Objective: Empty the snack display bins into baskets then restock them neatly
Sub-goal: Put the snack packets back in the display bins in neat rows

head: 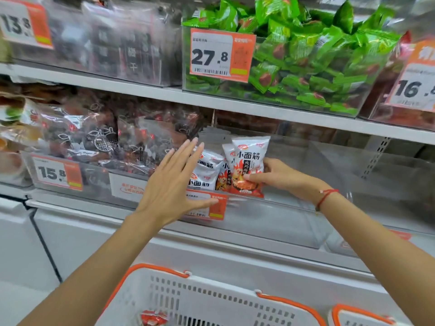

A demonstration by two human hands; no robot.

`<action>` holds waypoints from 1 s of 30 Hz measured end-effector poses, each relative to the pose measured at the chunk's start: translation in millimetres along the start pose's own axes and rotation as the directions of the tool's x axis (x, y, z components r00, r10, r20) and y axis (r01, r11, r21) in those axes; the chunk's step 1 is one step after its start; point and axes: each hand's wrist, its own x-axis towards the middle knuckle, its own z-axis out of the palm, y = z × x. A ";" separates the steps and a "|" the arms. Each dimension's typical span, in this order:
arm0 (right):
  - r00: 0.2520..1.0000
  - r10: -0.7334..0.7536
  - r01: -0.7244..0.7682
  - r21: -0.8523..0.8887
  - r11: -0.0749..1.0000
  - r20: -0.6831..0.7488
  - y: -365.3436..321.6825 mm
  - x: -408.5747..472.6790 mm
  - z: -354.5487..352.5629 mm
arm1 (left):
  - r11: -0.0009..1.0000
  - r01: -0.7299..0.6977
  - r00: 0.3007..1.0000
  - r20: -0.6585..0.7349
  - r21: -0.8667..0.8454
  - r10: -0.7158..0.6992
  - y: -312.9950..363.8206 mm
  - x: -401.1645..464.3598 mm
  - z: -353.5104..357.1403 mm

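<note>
Head view, looking forward and down at a shop shelf. A clear display bin on the lower shelf holds a few white and red snack packets at its left end; the rest of the bin to the right looks bare. The right hand pinches one upright packet by its lower edge, thumb in front, setting it beside the others. The left hand is spread flat with straight fingers, held against the left side of the packets as if to steady them. Nearest the camera, a white basket with orange trim shows at least one red packet inside. This looks like the restocking step, with the row just begun. The next move probably calls for releasing this packet standing straight, then reaching down to the basket for another.
</note>
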 end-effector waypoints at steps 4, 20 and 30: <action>0.975 0.124 -0.090 -0.182 0.979 0.185 -1.6 10.7 25.4 | 0.996 -0.075 0.994 0.086 0.056 0.070 1.3 10.9 2.6; 0.996 -0.024 0.000 -0.265 0.964 -0.087 -19.5 10.4 34.9 | 0.900 0.318 0.933 -0.068 -0.298 -0.353 15.8 -24.1 5.2; 0.991 -0.034 -0.004 -0.275 0.961 -0.133 -9.0 -4.9 11.4 | 0.876 0.357 0.926 0.000 -0.325 -0.377 18.7 -20.4 -3.3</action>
